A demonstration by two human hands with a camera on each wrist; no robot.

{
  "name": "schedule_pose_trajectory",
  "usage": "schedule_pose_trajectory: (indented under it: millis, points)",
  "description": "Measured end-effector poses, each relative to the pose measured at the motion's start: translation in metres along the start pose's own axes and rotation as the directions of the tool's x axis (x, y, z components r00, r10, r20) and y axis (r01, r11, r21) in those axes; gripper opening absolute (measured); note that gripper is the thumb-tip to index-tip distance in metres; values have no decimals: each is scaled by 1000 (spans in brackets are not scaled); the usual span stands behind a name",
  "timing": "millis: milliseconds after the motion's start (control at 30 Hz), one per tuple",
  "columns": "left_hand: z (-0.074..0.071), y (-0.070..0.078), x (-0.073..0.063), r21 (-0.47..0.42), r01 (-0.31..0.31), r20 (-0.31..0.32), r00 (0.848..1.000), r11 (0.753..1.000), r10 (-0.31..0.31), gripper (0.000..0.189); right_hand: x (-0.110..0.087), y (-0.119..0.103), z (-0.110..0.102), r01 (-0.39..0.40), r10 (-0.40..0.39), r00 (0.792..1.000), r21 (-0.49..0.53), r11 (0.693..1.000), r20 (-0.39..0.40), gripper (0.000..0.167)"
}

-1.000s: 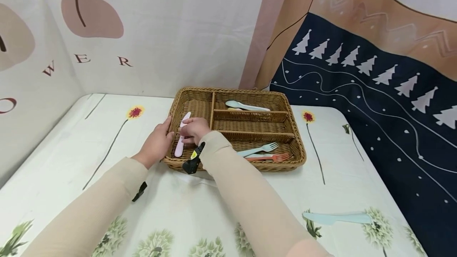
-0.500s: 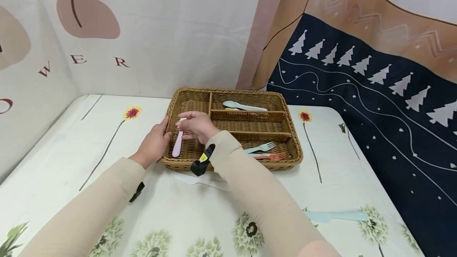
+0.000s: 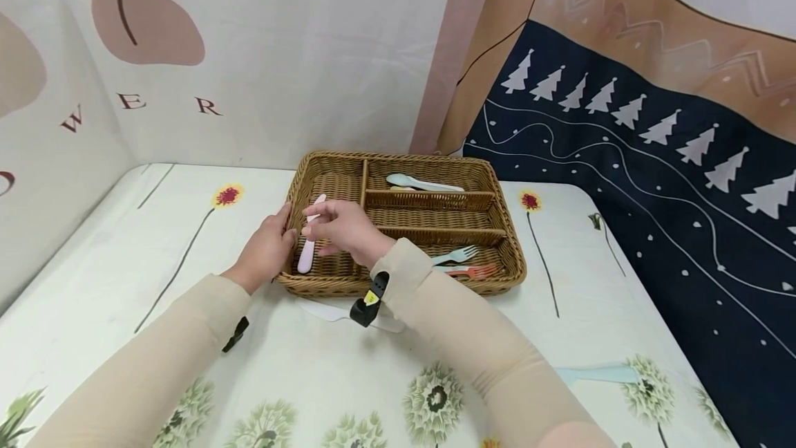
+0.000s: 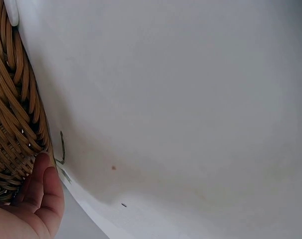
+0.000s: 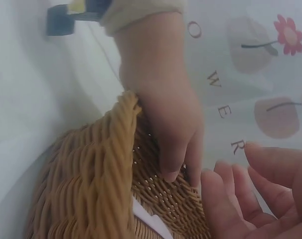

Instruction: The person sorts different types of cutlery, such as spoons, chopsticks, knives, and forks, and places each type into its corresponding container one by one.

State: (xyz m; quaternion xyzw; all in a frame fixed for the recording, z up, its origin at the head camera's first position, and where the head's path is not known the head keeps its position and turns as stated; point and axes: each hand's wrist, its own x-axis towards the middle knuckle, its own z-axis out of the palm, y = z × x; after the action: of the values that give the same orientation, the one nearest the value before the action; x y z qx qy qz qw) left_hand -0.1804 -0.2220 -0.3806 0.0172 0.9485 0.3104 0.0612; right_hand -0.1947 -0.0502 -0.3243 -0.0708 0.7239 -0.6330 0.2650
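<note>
A brown wicker cutlery basket (image 3: 329, 287) with several compartments stands at the back of the table. My left hand (image 3: 264, 247) grips its left rim, and in the right wrist view the left thumb (image 5: 172, 164) reaches inside the wall. A pale pink knife (image 3: 306, 258) lies lengthwise in the left compartment. Just over that knife hovers my right hand (image 3: 348, 230), fingers loosely bent and holding nothing; its fingers hide the knife's middle. The right wrist view shows my right hand (image 5: 275, 194) with thumb and fingers apart.
A light blue spoon (image 3: 407, 182) lies in the basket's back compartment. The front compartment holds a light blue fork (image 3: 457, 255) and an orange fork (image 3: 475, 271). On the tablecloth are a white knife (image 3: 326, 311) before the basket and a light blue knife (image 3: 603, 374) at right.
My right hand has let go of the pink knife, leaving it in the left compartment, and its fingers have spread. The right wrist has shifted rightward, uncovering the white knife. My left hand stays on the rim.
</note>
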Motion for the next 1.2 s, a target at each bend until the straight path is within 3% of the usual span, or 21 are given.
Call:
schedule_pose_trajectory:
  millis: [467, 900, 1133, 1200]
  points:
    - [0, 1, -1, -23, 22, 10, 1000, 1000, -22, 59, -32, 17, -15, 166, -146, 983, -193, 967, 115, 34]
    - [-1, 2, -1, -30, 40, 21, 999, 999, -39, 59, -62, 33, -23, 369, -284, 925, -414, 832, 252, 30]
    - [-1, 3, -1, -23, 39, 24, 999, 999, -38, 60, -74, 41, -25, 367, -263, 924, -446, 816, 280, 31]
    - [-1, 4, -2, -26, 40, 23, 999, 999, -39, 59, -78, 43, -26, 380, -267, 919, -465, 800, 291, 31]
